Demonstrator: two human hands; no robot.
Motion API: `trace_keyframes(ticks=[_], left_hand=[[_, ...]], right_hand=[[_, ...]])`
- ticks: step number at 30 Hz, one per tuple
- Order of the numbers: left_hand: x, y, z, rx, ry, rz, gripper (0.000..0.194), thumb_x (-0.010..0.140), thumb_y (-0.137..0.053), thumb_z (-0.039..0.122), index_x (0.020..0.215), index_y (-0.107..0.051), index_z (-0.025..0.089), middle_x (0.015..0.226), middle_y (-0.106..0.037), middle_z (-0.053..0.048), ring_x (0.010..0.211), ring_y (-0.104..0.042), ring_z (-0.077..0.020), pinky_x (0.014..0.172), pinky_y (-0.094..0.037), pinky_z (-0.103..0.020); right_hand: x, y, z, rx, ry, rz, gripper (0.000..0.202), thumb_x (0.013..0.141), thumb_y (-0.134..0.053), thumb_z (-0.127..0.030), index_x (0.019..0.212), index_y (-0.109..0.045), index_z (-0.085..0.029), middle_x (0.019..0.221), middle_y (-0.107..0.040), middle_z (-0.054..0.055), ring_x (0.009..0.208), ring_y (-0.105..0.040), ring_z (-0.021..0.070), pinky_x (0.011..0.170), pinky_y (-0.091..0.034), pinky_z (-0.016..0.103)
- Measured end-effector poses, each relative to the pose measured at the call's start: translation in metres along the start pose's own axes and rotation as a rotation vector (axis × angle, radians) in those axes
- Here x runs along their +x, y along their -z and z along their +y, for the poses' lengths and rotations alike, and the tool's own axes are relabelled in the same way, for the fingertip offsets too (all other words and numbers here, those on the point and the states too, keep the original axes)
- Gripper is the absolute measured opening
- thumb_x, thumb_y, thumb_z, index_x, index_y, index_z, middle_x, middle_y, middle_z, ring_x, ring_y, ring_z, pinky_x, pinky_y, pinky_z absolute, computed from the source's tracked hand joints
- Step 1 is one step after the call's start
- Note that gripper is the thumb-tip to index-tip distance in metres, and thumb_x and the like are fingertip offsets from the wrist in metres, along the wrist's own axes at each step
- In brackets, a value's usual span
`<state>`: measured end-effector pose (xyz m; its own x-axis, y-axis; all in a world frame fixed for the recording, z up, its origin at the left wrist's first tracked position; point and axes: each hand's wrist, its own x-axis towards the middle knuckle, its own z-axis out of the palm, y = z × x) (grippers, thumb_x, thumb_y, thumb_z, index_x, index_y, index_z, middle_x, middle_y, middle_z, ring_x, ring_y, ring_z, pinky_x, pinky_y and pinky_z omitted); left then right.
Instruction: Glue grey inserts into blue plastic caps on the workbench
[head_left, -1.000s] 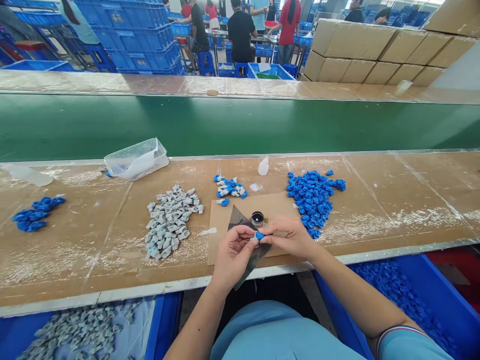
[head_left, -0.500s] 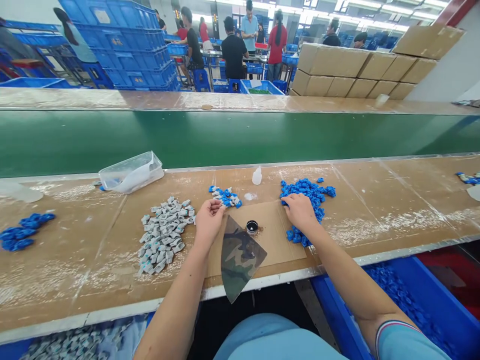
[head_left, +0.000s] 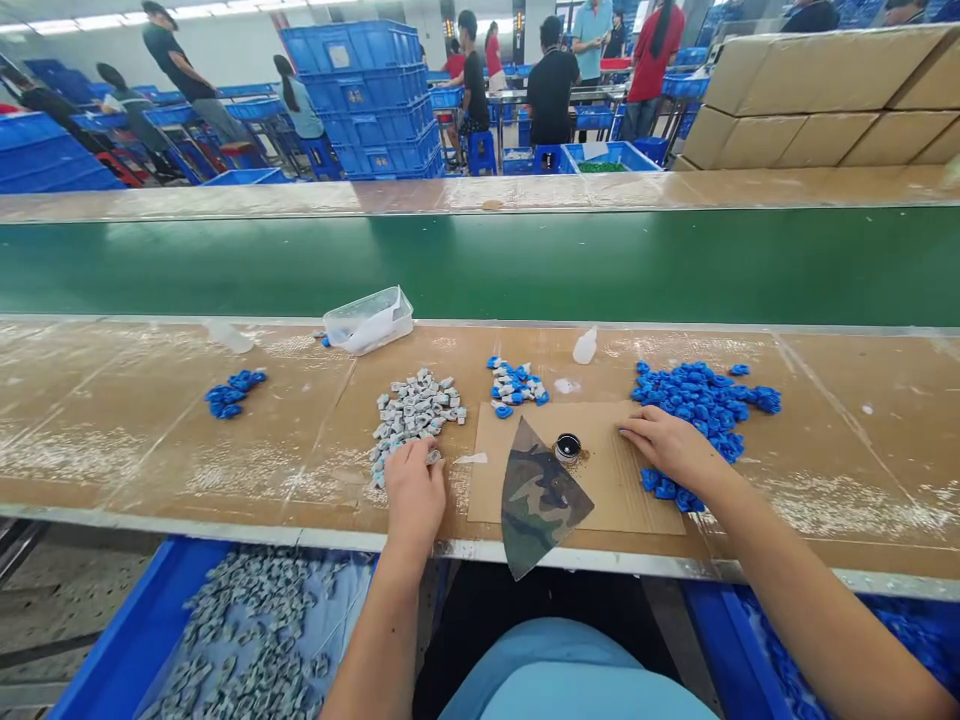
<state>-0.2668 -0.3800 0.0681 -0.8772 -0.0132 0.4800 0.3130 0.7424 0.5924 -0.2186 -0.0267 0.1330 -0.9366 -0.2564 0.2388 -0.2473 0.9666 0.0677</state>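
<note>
My left hand (head_left: pixel 415 495) is at the near edge of a heap of small grey plastic parts (head_left: pixel 416 405), its fingers closed on one grey part (head_left: pixel 433 457). My right hand (head_left: pixel 675 450) hovers over the right side of a cardboard sheet (head_left: pixel 611 500), beside a heap of blue parts (head_left: pixel 694 395). Its thumb and fingers are pinched together; whatever they hold is too small to make out. Between the hands lie a camouflage-patterned cloth piece (head_left: pixel 540 500) and a small round pot of black stuff (head_left: pixel 568 447). Behind them is a small cluster of joined blue-and-white pieces (head_left: pixel 517 382).
A small white bottle (head_left: pixel 585 346) and a clear plastic box (head_left: pixel 369 322) stand towards the green conveyor belt (head_left: pixel 480 265). More blue parts (head_left: pixel 234 393) lie at left. Below the table edge are blue crates (head_left: pixel 120 650) of parts. People work beyond stacked crates (head_left: pixel 360 95) and cartons (head_left: pixel 795 95).
The view has swung left. My left hand has gone from the blue-and-white cluster to the grey heap. My right hand has drawn back from the blue heap onto the cardboard.
</note>
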Motion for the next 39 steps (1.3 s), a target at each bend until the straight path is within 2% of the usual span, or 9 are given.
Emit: trace_keyframes(ticks=[4, 9, 11, 15, 19, 25, 34, 37, 39], left_hand=[[-0.002, 0.004, -0.013, 0.037, -0.026, -0.033, 0.024, 0.076, -0.044, 0.022, 0.086, -0.064, 0.013, 0.086, -0.064, -0.014, 0.082, -0.055, -0.0256, 0.080, -0.040, -0.041], [-0.008, 0.002, -0.001, -0.112, -0.058, 0.004, 0.026, 0.083, -0.044, 0.033, 0.089, -0.062, 0.015, 0.089, -0.064, -0.013, 0.085, -0.056, -0.0252, 0.081, -0.041, -0.040], [-0.013, -0.001, 0.009, -0.308, 0.030, -0.045, 0.030, 0.082, -0.048, 0.039, 0.093, -0.061, 0.015, 0.090, -0.064, -0.012, 0.086, -0.057, -0.0234, 0.080, -0.043, -0.038], [-0.025, -0.013, 0.040, -0.814, 0.296, -0.245, 0.043, 0.073, -0.060, 0.048, 0.098, -0.058, 0.013, 0.093, -0.063, -0.011, 0.087, -0.060, -0.0190, 0.082, -0.047, -0.033], [-0.031, -0.023, 0.071, -1.049, 0.452, -0.408, 0.054, 0.065, -0.068, 0.052, 0.099, -0.059, 0.012, 0.094, -0.063, -0.010, 0.086, -0.061, -0.0170, 0.083, -0.048, -0.031], [-0.037, -0.029, 0.083, -1.104, 0.480, -0.508, 0.050, 0.068, -0.068, 0.048, 0.102, -0.063, 0.011, 0.095, -0.064, -0.009, 0.086, -0.060, -0.0155, 0.081, -0.048, -0.028], [-0.037, -0.034, 0.082, -1.135, 0.513, -0.507, 0.045, 0.067, -0.071, 0.041, 0.099, -0.065, 0.011, 0.092, -0.064, -0.009, 0.087, -0.060, -0.0163, 0.081, -0.048, -0.028], [-0.037, -0.036, 0.084, -1.153, 0.519, -0.497, 0.044, 0.065, -0.072, 0.040, 0.097, -0.065, 0.011, 0.089, -0.064, -0.008, 0.084, -0.060, -0.0156, 0.081, -0.049, -0.028], [-0.038, -0.037, 0.084, -1.154, 0.508, -0.497, 0.043, 0.065, -0.071, 0.040, 0.097, -0.065, 0.011, 0.089, -0.064, -0.008, 0.084, -0.059, -0.0154, 0.080, -0.049, -0.028]], right_hand=[[-0.001, -0.007, -0.004, 0.138, -0.071, 0.050, 0.022, 0.087, -0.049, -0.019, 0.092, -0.070, -0.015, 0.088, -0.063, 0.009, 0.081, -0.061, 0.0170, 0.074, -0.049, 0.026], [-0.001, -0.005, -0.012, 0.285, -0.146, 0.063, 0.022, 0.080, -0.053, -0.013, 0.093, -0.070, -0.014, 0.090, -0.063, 0.010, 0.086, -0.061, 0.0185, 0.079, -0.051, 0.032], [-0.002, -0.004, -0.018, 0.356, -0.161, 0.119, 0.023, 0.078, -0.053, -0.012, 0.094, -0.070, -0.013, 0.092, -0.065, 0.010, 0.085, -0.062, 0.0186, 0.078, -0.051, 0.033], [0.001, 0.002, -0.039, 0.557, -0.116, 0.296, 0.019, 0.082, -0.058, -0.021, 0.095, -0.069, -0.015, 0.091, -0.066, 0.008, 0.086, -0.062, 0.0158, 0.077, -0.051, 0.028], [0.006, 0.009, -0.061, 0.643, -0.018, 0.319, 0.016, 0.083, -0.060, -0.020, 0.095, -0.069, -0.017, 0.092, -0.067, 0.004, 0.086, -0.062, 0.0131, 0.078, -0.049, 0.025], [0.012, 0.007, -0.069, 0.539, 0.053, 0.324, 0.015, 0.080, -0.062, -0.013, 0.094, -0.068, -0.016, 0.087, -0.069, 0.001, 0.078, -0.059, 0.0139, 0.070, -0.045, 0.027], [0.014, 0.011, -0.065, 0.285, 0.203, 0.306, 0.015, 0.086, -0.057, -0.017, 0.096, -0.069, -0.016, 0.083, -0.067, 0.004, 0.075, -0.055, 0.0155, 0.070, -0.042, 0.029], [0.012, 0.012, -0.067, 0.317, 0.144, 0.279, 0.015, 0.086, -0.057, -0.019, 0.095, -0.069, -0.017, 0.083, -0.068, 0.004, 0.076, -0.057, 0.0164, 0.071, -0.042, 0.031], [0.012, 0.011, -0.068, 0.415, 0.026, 0.273, 0.014, 0.084, -0.060, -0.021, 0.093, -0.069, -0.017, 0.085, -0.068, 0.004, 0.078, -0.060, 0.0166, 0.072, -0.044, 0.030]])
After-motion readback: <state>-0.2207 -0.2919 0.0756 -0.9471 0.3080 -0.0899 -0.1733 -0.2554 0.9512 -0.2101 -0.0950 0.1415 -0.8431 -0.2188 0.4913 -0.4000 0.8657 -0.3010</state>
